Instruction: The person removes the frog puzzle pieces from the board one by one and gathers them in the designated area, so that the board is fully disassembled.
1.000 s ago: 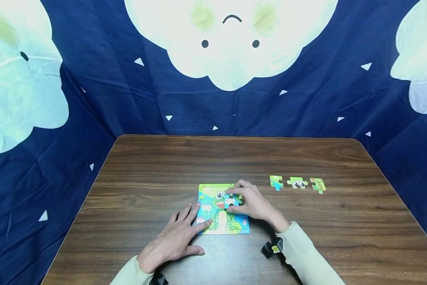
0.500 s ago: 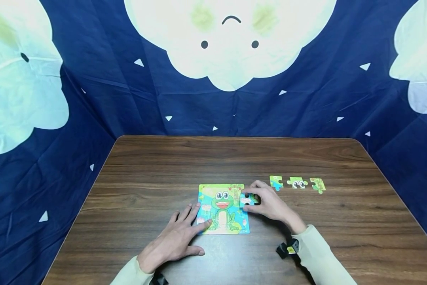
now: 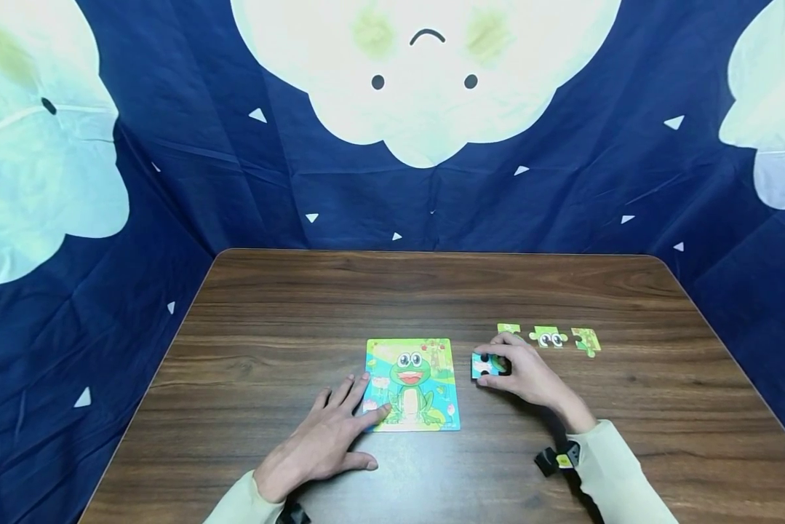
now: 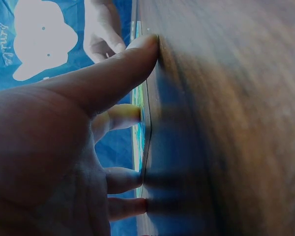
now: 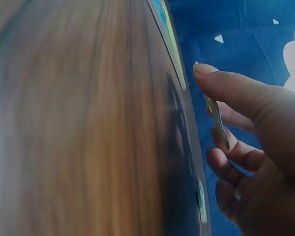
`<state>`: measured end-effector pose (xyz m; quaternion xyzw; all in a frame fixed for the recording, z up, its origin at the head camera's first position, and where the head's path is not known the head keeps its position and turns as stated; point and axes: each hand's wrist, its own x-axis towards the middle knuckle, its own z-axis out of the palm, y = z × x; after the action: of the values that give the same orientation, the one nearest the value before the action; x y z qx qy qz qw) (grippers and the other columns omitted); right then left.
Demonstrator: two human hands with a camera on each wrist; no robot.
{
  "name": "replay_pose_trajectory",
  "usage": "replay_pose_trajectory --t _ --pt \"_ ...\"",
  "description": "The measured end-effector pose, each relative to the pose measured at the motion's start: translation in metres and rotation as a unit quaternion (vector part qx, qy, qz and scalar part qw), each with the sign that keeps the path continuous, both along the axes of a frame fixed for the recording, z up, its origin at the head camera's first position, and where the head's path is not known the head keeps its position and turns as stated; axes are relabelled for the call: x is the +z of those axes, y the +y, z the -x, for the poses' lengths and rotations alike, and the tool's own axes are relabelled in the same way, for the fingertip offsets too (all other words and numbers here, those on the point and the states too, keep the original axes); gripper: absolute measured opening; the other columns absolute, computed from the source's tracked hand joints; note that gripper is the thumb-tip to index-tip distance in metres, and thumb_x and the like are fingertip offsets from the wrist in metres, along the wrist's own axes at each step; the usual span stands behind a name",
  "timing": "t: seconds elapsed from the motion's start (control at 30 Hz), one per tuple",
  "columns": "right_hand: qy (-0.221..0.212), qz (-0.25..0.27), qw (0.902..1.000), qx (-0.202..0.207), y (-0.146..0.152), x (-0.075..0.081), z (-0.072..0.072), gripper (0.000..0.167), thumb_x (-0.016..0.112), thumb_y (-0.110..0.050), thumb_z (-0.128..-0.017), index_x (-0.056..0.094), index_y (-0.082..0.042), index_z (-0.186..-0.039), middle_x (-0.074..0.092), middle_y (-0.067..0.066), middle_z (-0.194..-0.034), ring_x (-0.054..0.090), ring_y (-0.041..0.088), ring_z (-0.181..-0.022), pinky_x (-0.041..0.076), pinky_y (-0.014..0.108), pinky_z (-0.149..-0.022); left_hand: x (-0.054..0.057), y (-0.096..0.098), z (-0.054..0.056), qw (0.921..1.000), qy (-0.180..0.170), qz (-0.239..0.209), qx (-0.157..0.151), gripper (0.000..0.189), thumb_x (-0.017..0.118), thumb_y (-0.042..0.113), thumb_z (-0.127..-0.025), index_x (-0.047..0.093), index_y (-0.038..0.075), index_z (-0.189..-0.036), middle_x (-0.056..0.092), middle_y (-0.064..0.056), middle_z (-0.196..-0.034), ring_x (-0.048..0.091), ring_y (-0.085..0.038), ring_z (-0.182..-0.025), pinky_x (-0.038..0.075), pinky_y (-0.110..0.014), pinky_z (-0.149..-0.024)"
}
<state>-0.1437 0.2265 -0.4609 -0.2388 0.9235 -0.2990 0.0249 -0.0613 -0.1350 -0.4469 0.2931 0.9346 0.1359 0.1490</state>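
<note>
My left hand (image 3: 323, 437) lies with spread, straight fingers at the left edge of a frog picture puzzle (image 3: 410, 393) in a flat square board. Its index fingertip overlaps the picture's lower left, and its thumb rests on the wood. To the right of the board, my right hand (image 3: 532, 375) pinches a blue, white and green jigsaw piece (image 3: 483, 366) between thumb and fingers. In the right wrist view that piece (image 5: 217, 123) is seen edge-on, raised off the tabletop. Part of its face is hidden by the fingers.
Beyond the right hand lie three loose jigsaw pieces in a row: one partly covered by the hand (image 3: 508, 328), one with frog eyes (image 3: 549, 338), and a green one (image 3: 587, 340). All are on a brown wooden table (image 3: 287, 306), with a blue cloud-print cloth (image 3: 431, 204) behind.
My right hand has moved right, carrying the jigsaw piece from over the frog puzzle to beside it, and now partly covers one loose piece. The left hand stays put.
</note>
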Motion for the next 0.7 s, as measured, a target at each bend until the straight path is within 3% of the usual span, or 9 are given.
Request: replay_pose_trajectory --t 0.47,0.7 --pt "0.012 -0.031 0.9994 -0.014 0.034 -0.002 -0.001 0.046 0.083 -0.032 -0.081 0.072 -0.014 -0.122 0.064 0.001 -0.108 0.054 0.013 -0.093 0.041 0.030 -0.077 0.000 0.000 0.000 1.0000 0.000 0.008 0.001 0.072 0.071 0.056 -0.084 0.050 0.028 -0.148 0.026 -0.027 -0.163 0.029 -0.050 -0.148 0.032 -0.072 -0.107" --pt "0.010 -0.040 0.9991 -0.001 0.043 -0.003 0.000 0.043 0.082 -0.030 -0.082 0.073 -0.014 -0.121 0.063 0.000 -0.105 0.052 0.010 -0.091 0.040 0.027 -0.076 -0.001 0.000 0.000 1.0000 0.001 0.009 0.000 0.072 0.070 0.057 -0.084 0.050 0.029 -0.148 0.026 -0.027 -0.163 0.029 -0.050 -0.148 0.032 -0.072 -0.107"
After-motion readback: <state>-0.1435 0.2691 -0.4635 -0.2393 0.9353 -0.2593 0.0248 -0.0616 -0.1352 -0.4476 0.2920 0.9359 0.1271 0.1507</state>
